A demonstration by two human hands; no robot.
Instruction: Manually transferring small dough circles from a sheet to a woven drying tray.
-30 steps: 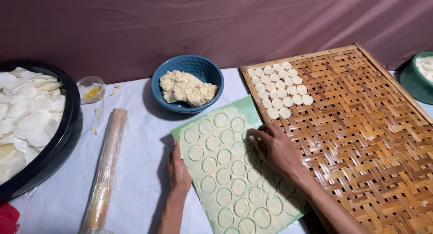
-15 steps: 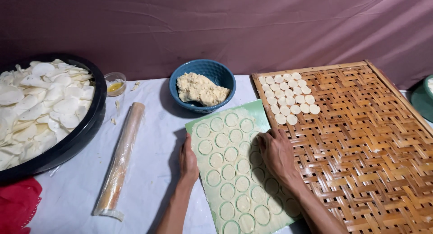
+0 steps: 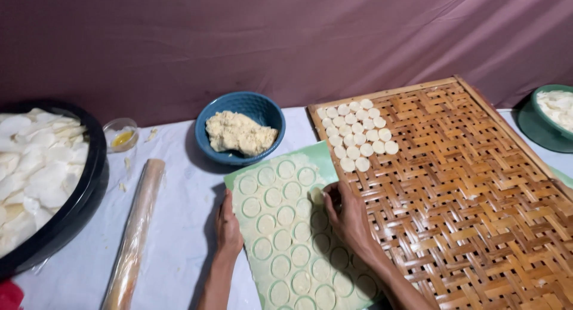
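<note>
**Hands at a sheet of cut dough, ringed by bowls and a woven tray**

The rolled dough sheet (image 3: 286, 226), scored with rows of circles, lies on a green mat (image 3: 319, 155) on the white-covered desk (image 3: 179, 226), in front of the person. The left hand (image 3: 228, 226) rests flat at the sheet's left edge, its grip loose, fingers together and holding nothing. The right hand (image 3: 349, 214) sits on the sheet's right side, its grip pinching one cut dough disc (image 3: 316, 195) lifted off the sheet.

Just right of the mat, touching it, lies a large woven bamboo tray (image 3: 477, 214) with a cluster of dough discs (image 3: 361, 134) in its far left corner. Behind the mat stands a blue bowl (image 3: 262, 107) of crumbly dough. A wrapped rolling pin (image 3: 136, 232) lies left of the left hand, beyond it a black basin (image 3: 89, 184) of white chips and a small glass cup (image 3: 119, 134). A green bowl (image 3: 531, 122) sits at far right.
</note>
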